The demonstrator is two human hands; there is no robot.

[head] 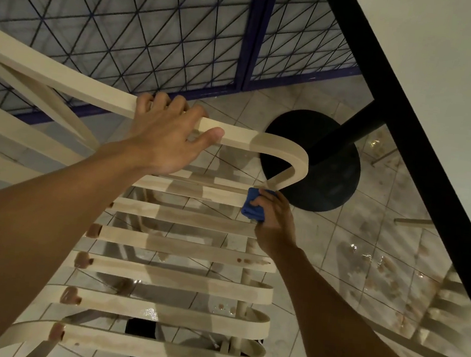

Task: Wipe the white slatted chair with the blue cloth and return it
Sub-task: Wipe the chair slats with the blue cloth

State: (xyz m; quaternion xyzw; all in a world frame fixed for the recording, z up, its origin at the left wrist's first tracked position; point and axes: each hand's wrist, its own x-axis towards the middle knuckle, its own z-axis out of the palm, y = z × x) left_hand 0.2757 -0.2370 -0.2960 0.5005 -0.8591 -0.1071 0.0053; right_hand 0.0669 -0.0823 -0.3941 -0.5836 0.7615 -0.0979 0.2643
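Head camera looks steeply down, close over the chair (176,277) and floor (366,252).

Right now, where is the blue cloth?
Right of centre in the head view, the blue cloth is bunched in the right hand against the right edge of the chair, below its curved rail, near the black table base.

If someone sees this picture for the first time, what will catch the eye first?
The white slatted chair fills the middle and bottom. The left hand grips its curved rail at centre, and the right hand holds a bunched blue cloth against the chair just under the rail's bend. Behind stands a black round table base on the tiled floor.
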